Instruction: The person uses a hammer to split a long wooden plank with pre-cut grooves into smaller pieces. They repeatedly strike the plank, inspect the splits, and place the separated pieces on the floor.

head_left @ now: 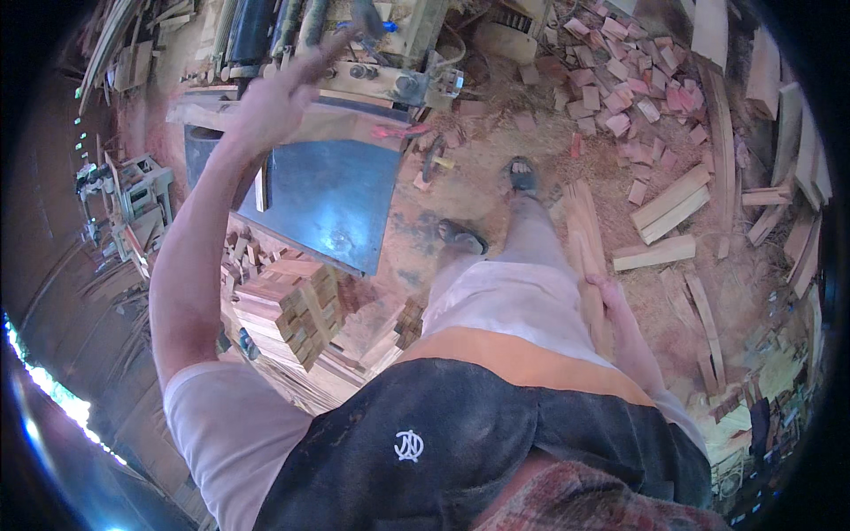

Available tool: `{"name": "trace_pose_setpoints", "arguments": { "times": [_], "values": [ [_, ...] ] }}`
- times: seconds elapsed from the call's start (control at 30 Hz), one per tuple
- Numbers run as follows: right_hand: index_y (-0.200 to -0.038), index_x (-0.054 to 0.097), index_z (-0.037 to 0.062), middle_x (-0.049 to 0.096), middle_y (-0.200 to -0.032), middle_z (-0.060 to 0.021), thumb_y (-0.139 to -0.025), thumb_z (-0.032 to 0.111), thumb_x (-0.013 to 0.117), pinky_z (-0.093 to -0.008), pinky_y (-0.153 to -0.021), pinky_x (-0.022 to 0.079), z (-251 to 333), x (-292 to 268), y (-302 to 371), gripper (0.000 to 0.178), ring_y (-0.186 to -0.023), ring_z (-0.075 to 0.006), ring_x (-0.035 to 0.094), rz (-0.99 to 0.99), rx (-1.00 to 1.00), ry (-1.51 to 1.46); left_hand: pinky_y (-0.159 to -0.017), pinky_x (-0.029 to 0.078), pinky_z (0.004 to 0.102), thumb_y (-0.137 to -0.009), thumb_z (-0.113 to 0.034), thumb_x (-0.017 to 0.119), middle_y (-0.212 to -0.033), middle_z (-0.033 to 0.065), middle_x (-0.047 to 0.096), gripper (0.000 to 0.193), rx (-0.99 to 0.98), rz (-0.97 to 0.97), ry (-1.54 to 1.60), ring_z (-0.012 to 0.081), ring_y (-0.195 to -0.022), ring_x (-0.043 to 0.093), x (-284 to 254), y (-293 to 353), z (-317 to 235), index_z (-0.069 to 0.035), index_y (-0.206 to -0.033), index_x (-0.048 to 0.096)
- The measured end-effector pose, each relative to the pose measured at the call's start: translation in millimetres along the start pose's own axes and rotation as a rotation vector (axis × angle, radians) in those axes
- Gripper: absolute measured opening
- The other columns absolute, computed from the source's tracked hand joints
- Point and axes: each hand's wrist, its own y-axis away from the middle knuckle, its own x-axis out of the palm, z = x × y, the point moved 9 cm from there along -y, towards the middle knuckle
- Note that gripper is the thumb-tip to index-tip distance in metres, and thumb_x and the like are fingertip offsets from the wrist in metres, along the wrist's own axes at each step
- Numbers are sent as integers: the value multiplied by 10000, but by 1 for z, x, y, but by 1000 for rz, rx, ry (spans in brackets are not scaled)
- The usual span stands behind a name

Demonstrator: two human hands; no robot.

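Observation:
My left hand [276,104] reaches out over the front of a woodworking machine [354,81]. Its fingers stretch toward a dark upright part [365,18], and I cannot tell whether they touch it. Nothing shows in that hand. Below the wrist, a narrow wooden strip [261,188] stands against the machine's blue metal panel [332,190]. Down by my right leg, my right hand [606,288] is closed at the edge of a long reddish wooden board [583,232]. The fingers on the board's far side are partly hidden.
Pinkish wood offcuts [620,75] lie heaped at the far right, beside loose planks [670,205]. A stack of cut wood blocks [292,305] stands left of my legs. Sawdust covers the floor [505,115] around my sandalled feet. Another machine [128,199] is at the far left.

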Motion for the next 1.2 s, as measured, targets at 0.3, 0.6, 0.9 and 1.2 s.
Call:
{"name": "trace_pose_setpoints", "arguments": {
  "times": [0.3,0.6,0.9,1.2],
  "values": [
    [-1467,498,-49,696,-1245,-220,-836,314,836,-442,-899,600,47,-6,30,803,-1051,-306,725,-85,-173,225,-954,533,454,-969,-156,674,-1146,218,735,587,-90,149,-48,378,-1056,706,48,65,6,-183,-1537,530],
    [-1553,341,-162,570,-1468,-295,-732,354,906,-419,-1127,473,168,-5,96,1122,-1345,-351,587,-182,-553,764,-533,529,312,-986,-186,731,-937,87,671,731,-738,-362,1238,141,-623,638,243,322,47,-92,-1614,368],
    [-1564,349,-137,558,-1490,-234,-609,372,930,-386,-1216,362,232,47,210,1228,-1392,-295,534,186,-704,932,-696,592,446,-924,-141,698,-1105,209,690,733,-983,-1023,1210,303,-800,721,371,319,139,-20,-1558,349],
    [-1579,392,-59,551,-1504,-153,-641,401,912,-379,-1200,372,280,218,190,1167,-1391,-243,528,473,-646,964,-1064,506,470,-972,-420,714,-1317,299,666,743,-984,-669,836,468,-1221,646,298,288,120,12,-1521,462]
  ]
}}
